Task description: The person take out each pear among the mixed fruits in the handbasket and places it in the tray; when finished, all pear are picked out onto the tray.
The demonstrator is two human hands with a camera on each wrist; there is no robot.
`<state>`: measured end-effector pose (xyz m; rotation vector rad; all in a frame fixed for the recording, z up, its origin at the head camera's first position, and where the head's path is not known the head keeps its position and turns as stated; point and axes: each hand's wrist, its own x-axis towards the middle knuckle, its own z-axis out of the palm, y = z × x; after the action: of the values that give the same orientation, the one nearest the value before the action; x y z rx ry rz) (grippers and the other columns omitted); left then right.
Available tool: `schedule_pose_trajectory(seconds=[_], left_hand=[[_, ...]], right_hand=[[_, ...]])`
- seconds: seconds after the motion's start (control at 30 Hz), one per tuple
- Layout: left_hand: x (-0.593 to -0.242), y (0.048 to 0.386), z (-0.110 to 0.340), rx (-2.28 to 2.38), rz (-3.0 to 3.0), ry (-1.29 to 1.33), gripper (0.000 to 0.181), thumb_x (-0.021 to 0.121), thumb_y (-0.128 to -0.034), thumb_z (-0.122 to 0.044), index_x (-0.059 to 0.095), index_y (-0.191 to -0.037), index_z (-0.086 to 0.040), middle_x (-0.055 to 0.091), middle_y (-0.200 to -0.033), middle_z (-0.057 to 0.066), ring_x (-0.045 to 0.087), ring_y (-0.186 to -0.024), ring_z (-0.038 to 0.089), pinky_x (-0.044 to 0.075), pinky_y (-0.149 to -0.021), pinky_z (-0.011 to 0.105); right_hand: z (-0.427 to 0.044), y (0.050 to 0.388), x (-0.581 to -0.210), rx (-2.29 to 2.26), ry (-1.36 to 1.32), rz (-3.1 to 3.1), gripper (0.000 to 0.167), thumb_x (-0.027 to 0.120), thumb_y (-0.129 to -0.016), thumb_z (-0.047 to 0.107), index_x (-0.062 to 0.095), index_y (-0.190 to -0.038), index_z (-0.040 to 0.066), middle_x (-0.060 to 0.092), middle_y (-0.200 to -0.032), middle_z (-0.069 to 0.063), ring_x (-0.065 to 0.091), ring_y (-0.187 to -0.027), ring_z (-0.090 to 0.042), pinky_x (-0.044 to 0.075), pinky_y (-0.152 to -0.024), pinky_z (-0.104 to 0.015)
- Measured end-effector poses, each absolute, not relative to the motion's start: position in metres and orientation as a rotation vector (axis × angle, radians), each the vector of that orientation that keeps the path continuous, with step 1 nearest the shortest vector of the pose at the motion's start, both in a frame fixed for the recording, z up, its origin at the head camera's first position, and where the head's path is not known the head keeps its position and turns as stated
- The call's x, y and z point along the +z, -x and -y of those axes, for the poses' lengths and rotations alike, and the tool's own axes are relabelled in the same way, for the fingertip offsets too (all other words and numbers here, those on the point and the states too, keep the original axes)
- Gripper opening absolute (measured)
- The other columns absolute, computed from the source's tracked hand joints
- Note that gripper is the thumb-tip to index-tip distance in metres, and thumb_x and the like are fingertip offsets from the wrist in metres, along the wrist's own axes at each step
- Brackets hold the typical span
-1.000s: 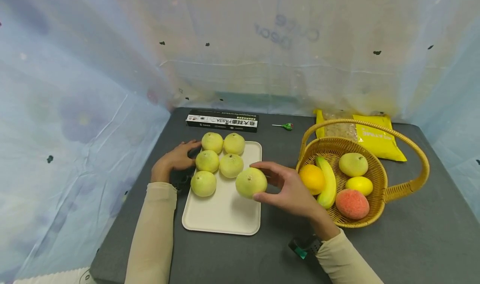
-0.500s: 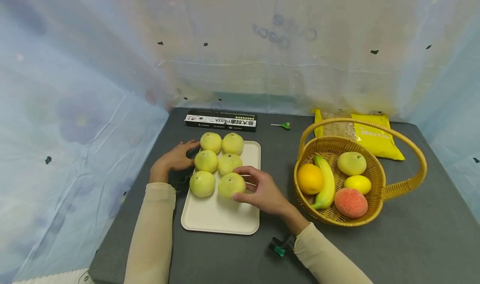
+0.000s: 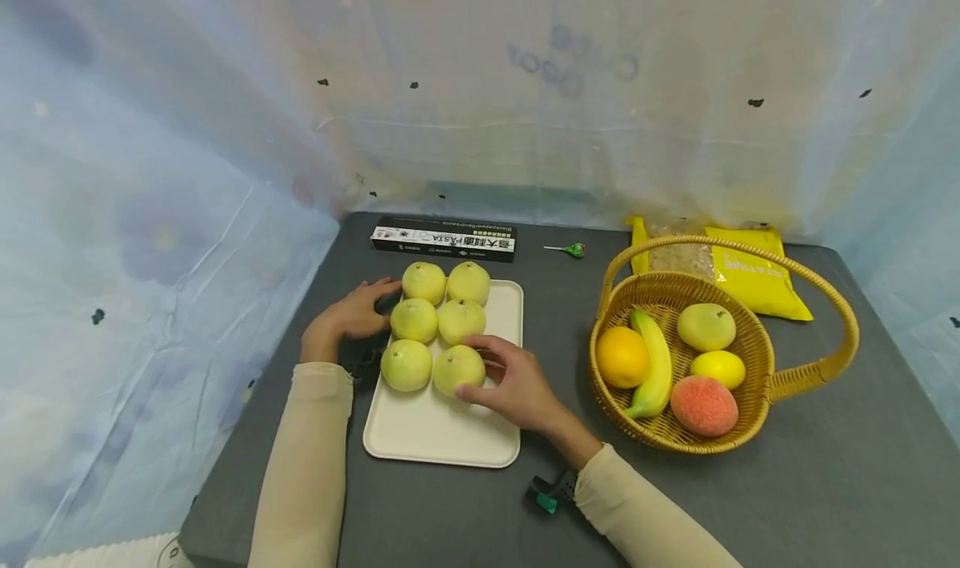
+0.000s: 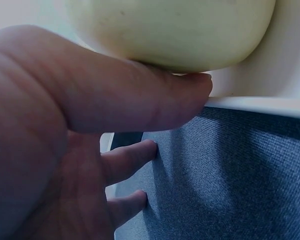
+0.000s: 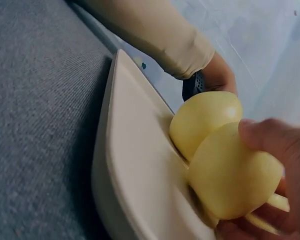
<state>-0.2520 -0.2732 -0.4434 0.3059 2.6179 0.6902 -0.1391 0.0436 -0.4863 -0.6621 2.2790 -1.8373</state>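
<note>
On a cream tray (image 3: pixel 442 441) several yellow-green round fruits stand in two columns. My right hand (image 3: pixel 519 391) holds the nearest right-hand fruit (image 3: pixel 456 371), thumb on the near side and fingers round the far side. In the right wrist view this held fruit (image 5: pixel 234 172) sits low on the tray, close against a neighbouring fruit (image 5: pixel 202 117). My left hand (image 3: pixel 356 311) lies at the tray's left edge, its thumb (image 4: pixel 150 97) beside a fruit (image 4: pixel 175 30) and the rim. Two of its fingers reach straight out over the dark cloth.
To the right stands a wicker basket (image 3: pixel 759 368) with a tall handle, holding an orange, banana, lemon, peach and another yellow-green fruit. Behind lie a pasta box (image 3: pixel 444 240), a lollipop (image 3: pixel 574 250) and a yellow bag (image 3: pixel 757 278). Curtains surround the table.
My right hand has carried the fruit left and down, from above the tray's right side to beside the nearest left-hand fruit. My left hand has stayed in place.
</note>
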Motion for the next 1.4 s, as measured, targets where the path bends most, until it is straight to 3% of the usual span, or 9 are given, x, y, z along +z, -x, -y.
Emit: schedule_pose_trajectory(seconds=[0.23, 0.6, 0.87, 1.03, 1.2, 1.4], left_hand=[[-0.444, 0.254, 0.274, 0.695, -2.621, -0.310, 0.081, 0.065, -0.1019, -0.021, 0.031, -0.175, -0.014, 0.013, -0.183, 0.024, 0.000, -0.166, 0.059, 0.010, -0.129, 0.081], [-0.447, 0.253, 0.275, 0.696, -2.618, -0.318, 0.081, 0.066, -0.1015, -0.019, 0.031, -0.174, -0.012, 0.014, -0.182, 0.026, 0.001, -0.165, 0.061, 0.010, -0.128, 0.082], [-0.446, 0.253, 0.273, 0.716, -2.615, -0.313, 0.081, 0.066, -0.1006, -0.018, 0.032, -0.174, -0.012, 0.014, -0.182, 0.025, 0.000, -0.165, 0.060, 0.010, -0.128, 0.082], [-0.444, 0.253, 0.273, 0.716, -2.619, -0.315, 0.081, 0.066, -0.1004, -0.017, 0.032, -0.174, -0.012, 0.015, -0.182, 0.026, 0.001, -0.165, 0.061, 0.010, -0.128, 0.082], [-0.446, 0.253, 0.274, 0.705, -2.627, -0.330, 0.080, 0.066, -0.1019, -0.019, 0.033, -0.174, -0.011, 0.015, -0.181, 0.027, 0.002, -0.164, 0.063, 0.012, -0.128, 0.081], [-0.446, 0.253, 0.273, 0.709, -2.631, -0.338, 0.079, 0.066, -0.1026, -0.021, 0.033, -0.174, -0.010, 0.016, -0.181, 0.027, 0.003, -0.164, 0.063, 0.011, -0.128, 0.081]], right_hand=[[-0.042, 0.138, -0.484, -1.725, 0.667, -2.480, 0.069, 0.097, -0.084, 0.017, 0.068, -0.145, 0.007, 0.072, -0.140, -0.010, 0.076, -0.121, -0.025, 0.064, -0.101, -0.033], [-0.048, 0.131, -0.476, -1.671, 0.691, -2.518, 0.071, 0.097, -0.085, 0.020, 0.066, -0.149, 0.007, 0.072, -0.144, -0.010, 0.074, -0.127, -0.027, 0.063, -0.105, -0.039], [-0.098, 0.117, -0.442, -1.616, 0.768, -2.497, 0.067, 0.095, -0.088, 0.028, 0.068, -0.150, 0.019, 0.072, -0.148, -0.003, 0.073, -0.132, -0.029, 0.058, -0.114, -0.038], [-0.138, 0.109, -0.418, -1.673, 0.813, -2.457, 0.065, 0.094, -0.089, 0.021, 0.069, -0.149, 0.020, 0.072, -0.147, 0.003, 0.071, -0.134, -0.018, 0.055, -0.116, -0.033], [-0.173, 0.104, -0.402, -1.738, 0.817, -2.503, 0.066, 0.092, -0.087, 0.005, 0.070, -0.148, 0.014, 0.073, -0.146, -0.005, 0.070, -0.135, -0.013, 0.051, -0.116, -0.023], [-0.208, 0.102, -0.384, -1.681, 0.741, -2.661, 0.066, 0.090, -0.089, 0.002, 0.068, -0.150, 0.015, 0.072, -0.148, -0.001, 0.065, -0.138, -0.006, 0.047, -0.116, -0.015]])
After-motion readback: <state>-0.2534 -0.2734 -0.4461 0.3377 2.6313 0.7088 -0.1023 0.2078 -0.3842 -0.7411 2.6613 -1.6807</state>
